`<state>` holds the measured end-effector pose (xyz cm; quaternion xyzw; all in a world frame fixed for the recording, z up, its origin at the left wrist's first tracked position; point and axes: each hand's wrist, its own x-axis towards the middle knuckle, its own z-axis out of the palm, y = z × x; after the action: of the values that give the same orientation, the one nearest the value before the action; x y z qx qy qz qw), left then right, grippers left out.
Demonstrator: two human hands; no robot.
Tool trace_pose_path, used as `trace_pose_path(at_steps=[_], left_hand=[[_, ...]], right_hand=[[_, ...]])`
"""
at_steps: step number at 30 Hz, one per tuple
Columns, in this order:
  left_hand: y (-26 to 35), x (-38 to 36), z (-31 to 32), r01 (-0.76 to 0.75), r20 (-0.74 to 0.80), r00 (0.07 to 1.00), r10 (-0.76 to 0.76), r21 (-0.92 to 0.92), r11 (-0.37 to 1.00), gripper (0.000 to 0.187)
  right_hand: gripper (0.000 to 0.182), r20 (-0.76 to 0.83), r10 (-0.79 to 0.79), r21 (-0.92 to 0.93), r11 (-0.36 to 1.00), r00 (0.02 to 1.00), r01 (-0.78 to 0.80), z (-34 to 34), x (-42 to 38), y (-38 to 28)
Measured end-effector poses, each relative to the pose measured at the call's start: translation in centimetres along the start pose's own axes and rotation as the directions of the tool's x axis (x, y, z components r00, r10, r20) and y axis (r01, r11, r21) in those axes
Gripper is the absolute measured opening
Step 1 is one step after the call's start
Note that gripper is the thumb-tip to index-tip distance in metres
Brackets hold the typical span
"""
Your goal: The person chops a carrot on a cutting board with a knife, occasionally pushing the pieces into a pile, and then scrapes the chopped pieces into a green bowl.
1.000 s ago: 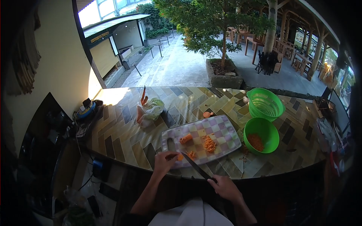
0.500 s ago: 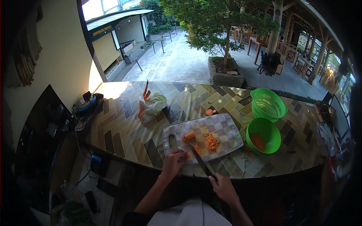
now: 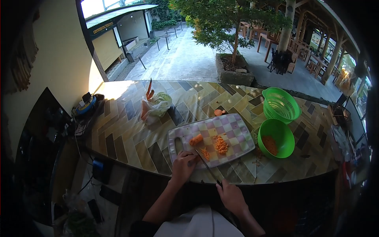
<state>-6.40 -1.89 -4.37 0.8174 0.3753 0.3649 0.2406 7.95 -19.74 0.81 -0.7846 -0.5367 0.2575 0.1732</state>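
My right hand is closed round the dark handle of a knife, its blade slanting up and left over the cutting board. My left hand is curled at the board's near left edge, fingers pressed on a carrot piece that they mostly hide, beside the blade. The checkered cutting board has a handle slot on its left. On it lie a thick carrot chunk, thin carrot strips beside the knife, and a heap of diced carrot.
Right of the board stand a green bowl with orange bits inside and a green colander behind it. A plastic bag of vegetables sits at the back left. Carrot ends lie behind the board. Cables and a blue device are far left.
The knife blade has turned more edge-on beside my left fingers, and its handle is slightly higher. My left fingers now cover the carrot piece more. The whole view has shifted slightly.
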Motion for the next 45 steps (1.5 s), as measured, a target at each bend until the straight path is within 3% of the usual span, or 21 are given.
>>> trace_pose_path(at_steps=[5,8,11,17,26,32,35,38,41,45], left_hand=[[-0.3,0.0,0.2,-0.015,-0.011,1.0,0.015,-0.006,1.0,0.016],[-0.4,0.0,0.2,-0.018,-0.011,1.0,0.018,-0.014,1.0,0.015],[-0.7,0.0,0.4,-0.023,-0.029,0.999,0.022,-0.012,1.0,0.015],[-0.4,0.0,0.5,-0.004,-0.064,0.998,0.004,-0.005,1.0,0.015],[-1.1,-0.1,0.7,-0.016,-0.033,0.999,0.016,-0.005,1.0,0.014],[-0.9,0.0,0.4,-0.019,-0.003,1.0,0.019,0.006,1.0,0.012],[-0.2,0.0,-0.1,-0.016,0.042,0.999,0.014,0.052,0.999,0.012],[0.0,-0.1,-0.1,0.009,0.041,0.999,-0.011,0.033,0.999,0.012],[-0.2,-0.1,-0.1,0.014,0.022,1.0,-0.014,0.012,1.0,0.013],[-0.2,-0.2,0.2,0.017,-0.003,1.0,-0.017,0.005,1.0,0.013]], right_hand=[[0.032,0.043,0.017,-0.08,0.997,0.999,-0.013,-0.2,0.4,-0.6],[0.03,-0.026,-0.07,-0.167,0.984,0.997,0.064,0.6,0.7,-0.8],[0.03,-0.048,-0.061,-0.167,0.985,0.997,0.052,0.9,1.8,-0.9],[0.031,-0.064,-0.086,0.046,0.995,0.994,0.089,1.1,1.8,0.6],[0.028,0.015,-0.031,-0.104,0.994,0.999,0.032,0.9,1.0,-1.0],[0.028,-0.026,-0.05,-0.129,0.991,0.998,0.046,1.4,2.3,-1.7],[0.029,-0.06,-0.093,-0.085,0.992,0.994,0.088,2.0,3.6,-1.3],[0.031,-0.055,-0.119,0.122,0.985,0.991,0.125,1.7,4.3,0.1],[0.032,-0.04,-0.113,0.2,0.973,0.993,0.119,1.0,3.3,0.2],[0.032,-0.038,-0.123,0.079,0.989,0.992,0.125,1.2,2.6,0.1]])
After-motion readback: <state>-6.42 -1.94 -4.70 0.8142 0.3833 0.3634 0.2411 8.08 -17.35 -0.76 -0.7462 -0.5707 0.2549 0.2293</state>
